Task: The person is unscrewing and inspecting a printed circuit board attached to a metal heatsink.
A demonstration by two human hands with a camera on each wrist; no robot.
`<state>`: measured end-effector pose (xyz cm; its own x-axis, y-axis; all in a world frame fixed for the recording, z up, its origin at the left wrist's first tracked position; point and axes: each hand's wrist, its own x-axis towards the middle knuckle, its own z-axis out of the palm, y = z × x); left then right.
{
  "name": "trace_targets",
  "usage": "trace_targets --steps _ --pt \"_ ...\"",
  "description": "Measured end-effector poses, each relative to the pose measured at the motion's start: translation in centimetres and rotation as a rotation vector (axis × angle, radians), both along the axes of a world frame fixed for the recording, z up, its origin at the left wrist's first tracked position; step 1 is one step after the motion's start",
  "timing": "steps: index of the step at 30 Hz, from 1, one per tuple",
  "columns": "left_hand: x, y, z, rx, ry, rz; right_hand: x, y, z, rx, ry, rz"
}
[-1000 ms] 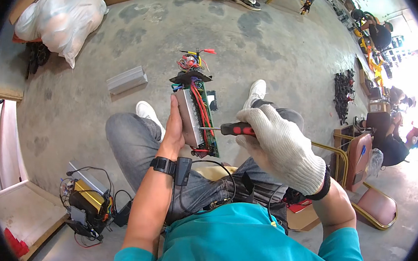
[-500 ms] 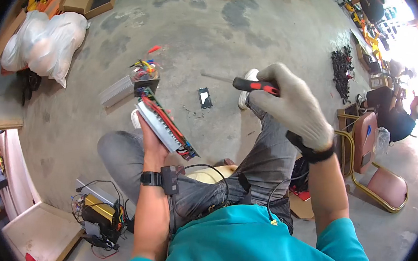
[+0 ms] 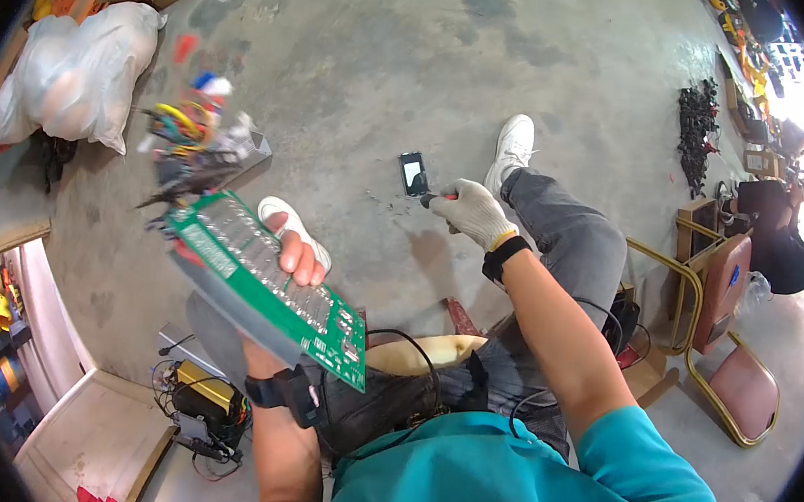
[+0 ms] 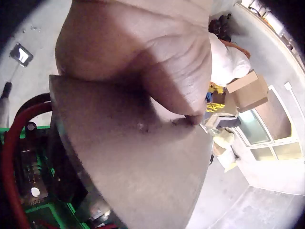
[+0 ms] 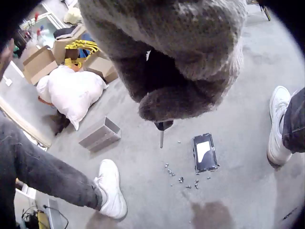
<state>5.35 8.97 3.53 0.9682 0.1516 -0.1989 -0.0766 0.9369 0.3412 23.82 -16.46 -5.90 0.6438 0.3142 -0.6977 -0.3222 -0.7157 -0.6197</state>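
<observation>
My bare left hand (image 3: 298, 256) grips a green circuit board (image 3: 265, 282), its soldered underside turned up and fingertips over its edge. A grey metal heat sink (image 4: 128, 148) on the board lies against the palm in the left wrist view. A bundle of coloured wires (image 3: 183, 127) hangs blurred off the far end. My right hand (image 3: 474, 214), in a white knitted glove, holds a screwdriver (image 5: 162, 136) low over the floor; most of its handle is hidden in the fist. Close by lie a black rectangular panel (image 5: 196, 155) with a white patch and several loose screws (image 5: 181, 180).
An aluminium housing (image 5: 102, 133) lies on the concrete floor beyond the left shoe (image 5: 112, 188). White plastic bags (image 3: 83, 70) sit at the far left. A device with a gold case (image 3: 203, 391) stands left of my hip, a folding chair (image 3: 739, 386) at the right.
The screwdriver has left the board; the right hand swung out right, then down toward the floor panel. The left hand has moved left and turned the board over, green underside up.
</observation>
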Motion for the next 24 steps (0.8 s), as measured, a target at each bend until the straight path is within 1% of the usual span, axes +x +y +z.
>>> trace_targets --steps 1,3,4,8,11,13,14,15,17,24 --pt "0.6 0.6 0.7 -0.002 0.01 0.002 -0.1 0.2 -1.2 -0.042 0.017 0.014" --pt "2.3 2.0 1.3 0.017 -0.139 -0.039 -0.2 0.6 -3.2 -0.027 0.046 -0.001" --pt "2.9 2.5 1.5 0.0 -0.171 -0.047 -0.3 1.0 -4.0 -0.067 0.008 0.004" --pt "4.4 3.5 1.0 0.009 -0.15 -0.002 -0.8 2.0 -9.1 -0.143 -0.086 0.044" --pt "4.9 3.6 0.8 -0.071 -0.113 0.01 -1.3 2.8 -10.5 -0.135 -0.06 0.02" --pt "5.1 2.8 1.9 -0.004 0.082 0.095 -1.4 3.5 -11.5 -0.158 -0.047 0.03" --pt "4.9 3.0 1.2 -0.071 0.027 0.079 -1.5 3.8 -12.0 -0.175 -0.04 0.037" --pt "4.9 3.3 0.8 -0.074 0.034 0.085 -1.5 4.2 -12.2 -0.178 -0.033 0.043" --pt "4.8 3.8 0.2 -0.042 -0.03 0.078 -1.6 4.9 -12.7 -0.221 -0.05 0.065" --pt "4.6 4.4 -0.4 -0.011 -0.063 0.086 -1.3 5.6 -14.4 -0.231 -0.155 0.142"
